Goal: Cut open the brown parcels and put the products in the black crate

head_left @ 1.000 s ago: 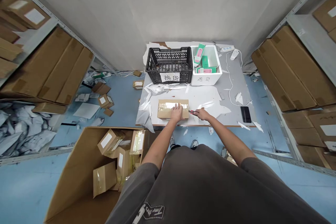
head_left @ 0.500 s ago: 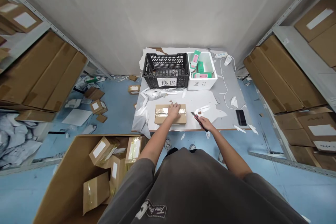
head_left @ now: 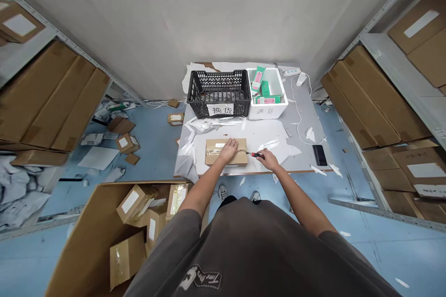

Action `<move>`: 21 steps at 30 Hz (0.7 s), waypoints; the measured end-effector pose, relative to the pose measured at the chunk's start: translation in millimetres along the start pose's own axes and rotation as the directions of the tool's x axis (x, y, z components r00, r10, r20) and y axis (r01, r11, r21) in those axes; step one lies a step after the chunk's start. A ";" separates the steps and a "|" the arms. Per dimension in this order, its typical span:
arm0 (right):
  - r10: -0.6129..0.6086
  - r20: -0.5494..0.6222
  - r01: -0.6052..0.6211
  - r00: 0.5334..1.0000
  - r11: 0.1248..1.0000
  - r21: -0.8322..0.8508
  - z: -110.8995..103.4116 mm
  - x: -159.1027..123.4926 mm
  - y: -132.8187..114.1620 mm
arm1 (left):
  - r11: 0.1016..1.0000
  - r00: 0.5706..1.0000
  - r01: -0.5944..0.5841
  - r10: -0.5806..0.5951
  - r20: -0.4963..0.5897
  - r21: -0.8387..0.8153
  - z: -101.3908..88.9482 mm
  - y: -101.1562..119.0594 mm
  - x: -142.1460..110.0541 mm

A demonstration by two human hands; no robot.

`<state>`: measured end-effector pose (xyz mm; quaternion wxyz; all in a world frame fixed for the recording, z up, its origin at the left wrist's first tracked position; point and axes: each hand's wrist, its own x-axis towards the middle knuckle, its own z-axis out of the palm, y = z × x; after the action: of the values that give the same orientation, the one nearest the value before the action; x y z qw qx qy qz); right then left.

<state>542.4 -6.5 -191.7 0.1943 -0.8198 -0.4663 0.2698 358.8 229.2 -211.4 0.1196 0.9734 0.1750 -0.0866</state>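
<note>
Cutter (head_left: 256, 154) at right end of carton (head_left: 213, 152)
Long axis crosswise on the bench (head_left: 304, 106), it lies left of the right grip (head_left: 268, 159), clasped around the cutter; left grip (head_left: 229, 150) rests unclenched on top.

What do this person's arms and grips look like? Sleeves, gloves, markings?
Left sleeve and right sleeve: short, dark grey. Below them, left arm and right arm bare; left grip and right grip ungloved, no watch visible. Matching shirt has a dark patch with pale stitching and lettering.
</note>
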 end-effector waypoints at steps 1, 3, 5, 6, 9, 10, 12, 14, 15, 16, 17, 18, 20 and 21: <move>-0.022 0.004 0.022 1.000 1.000 -0.022 -0.5 3.3 -0.1 | 1.000 1.000 -0.003 0.003 -0.019 -0.008 2.8 -1.6 0.0; -0.057 0.009 0.057 0.998 0.997 -0.058 -2.0 9.3 -1.1 | 1.000 0.998 0.003 -0.004 -0.055 -0.023 8.2 -2.2 -0.6; -0.074 0.013 0.074 0.997 0.993 -0.093 -3.7 14.6 -2.9 | 0.999 0.996 0.009 -0.012 -0.086 -0.031 13.4 -0.7 -2.8; -0.080 0.014 0.081 0.997 0.991 -0.110 -4.4 16.8 -3.9 | 0.999 0.995 0.013 -0.016 -0.102 -0.033 16.0 0.2 -4.4; -0.106 0.002 0.105 0.994 0.984 -0.144 -5.1 20.9 -5.3 | 0.999 0.987 0.021 -0.026 -0.160 -0.035 22.9 2.3 -9.3; -0.115 -0.006 0.113 0.993 0.982 -0.150 -4.7 21.1 -4.9 | 0.999 0.984 0.021 -0.027 -0.179 -0.036 24.9 2.7 -10.6; -0.129 -0.019 0.125 0.991 0.981 -0.151 -3.3 20.4 -2.9 | 0.999 0.978 0.015 -0.023 -0.207 -0.040 28.8 3.0 -12.3; -0.147 -0.022 0.142 0.989 0.980 -0.136 -1.7 18.7 0.3 | 0.999 0.975 0.010 -0.020 -0.223 -0.048 32.6 3.1 -13.2; -0.157 -0.019 0.154 0.987 0.980 -0.126 -1.2 17.9 2.2 | 0.999 0.973 0.011 -0.022 -0.230 -0.052 34.5 3.0 -13.5; -0.168 -0.015 0.165 0.986 0.979 -0.116 -0.8 17.2 4.1 | 0.998 0.971 0.012 -0.025 -0.238 -0.055 36.5 2.9 -13.7; -0.174 -0.012 0.172 0.985 0.979 -0.109 -0.5 16.7 5.8 | 0.998 0.968 0.013 -0.027 -0.248 -0.057 38.3 2.7 -14.0; -0.176 -0.011 0.174 0.984 0.979 -0.106 -0.2 16.5 7.1 | 0.998 0.965 0.012 -0.027 -0.259 -0.059 40.2 2.4 -14.2; -0.169 -0.014 0.166 0.986 0.980 -0.110 1.2 16.6 8.2 | 0.998 0.959 0.004 -0.022 -0.284 -0.063 43.4 1.3 -14.4; -0.164 -0.017 0.161 0.986 0.980 -0.115 2.4 17.0 7.5 | 0.998 0.955 -0.002 -0.017 -0.296 -0.065 44.8 0.7 -14.5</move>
<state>553.0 4.8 -202.3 0.1748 -0.7922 -0.5436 0.2153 339.9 212.2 -251.1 0.1230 0.9704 0.1973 0.0656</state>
